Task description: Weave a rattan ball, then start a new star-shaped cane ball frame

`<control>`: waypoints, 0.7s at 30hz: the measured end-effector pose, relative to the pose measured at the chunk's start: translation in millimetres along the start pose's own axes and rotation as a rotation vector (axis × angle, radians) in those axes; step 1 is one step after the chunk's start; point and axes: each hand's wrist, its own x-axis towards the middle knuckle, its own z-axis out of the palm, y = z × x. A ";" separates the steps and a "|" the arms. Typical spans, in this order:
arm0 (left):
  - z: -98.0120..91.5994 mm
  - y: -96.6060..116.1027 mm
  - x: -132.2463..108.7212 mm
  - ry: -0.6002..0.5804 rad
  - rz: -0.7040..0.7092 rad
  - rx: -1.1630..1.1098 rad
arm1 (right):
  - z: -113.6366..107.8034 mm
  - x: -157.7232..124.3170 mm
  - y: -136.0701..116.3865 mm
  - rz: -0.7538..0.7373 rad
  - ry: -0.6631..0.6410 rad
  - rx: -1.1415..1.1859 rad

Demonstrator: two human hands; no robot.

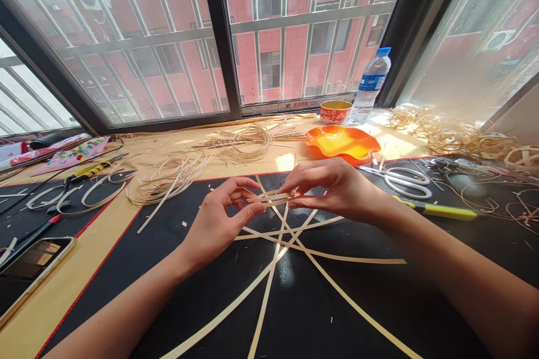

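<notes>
Black-framed windows stand behind the desk and admit strong daylight, which presumably explains the choice of this position for handling such fine material. From my remote station I see a black mat covering the near area; its dark surface makes each pale strip easy to distinguish. Left hand: thumb and fingers pinch one end of a few slender strips. Right hand: fingertips close on the opposite end. Both hands grip lightly, likely because the strips would bend under greater force; the exact number of strips is partly concealed by the fingers. Held strips are located above the mat, over the far part of a star-shaped lattice of crossed strips. I cannot confirm whether the two are joined. Lattice arms radiate outward, several curving, an arrangement that leaves the crossing point central and accessible to either hand. Scissors and a yellow cutter lie near the right forearm, seemingly for short reach. A loose strip coil rests beyond the left hand, apparently as stock. An orange dish and a water bottle stand toward the window, outside the working area.
</notes>
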 end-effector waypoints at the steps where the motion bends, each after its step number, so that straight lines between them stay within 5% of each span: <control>1: -0.5 0.0 0.6 0.010 -0.024 -0.060 | 0.3 0.0 0.4 0.016 0.014 0.001; 11: -1.1 5.0 -0.5 -0.021 -0.055 -0.093 | 4.1 -0.2 -2.0 0.154 0.231 0.161; 17: 0.3 7.3 -1.0 -0.021 -0.066 -0.058 | 7.3 0.4 -1.7 -0.110 0.119 -0.021; 21: 1.8 8.2 -1.1 -0.051 -0.099 -0.096 | 13.3 -1.4 3.2 -0.150 0.031 -0.078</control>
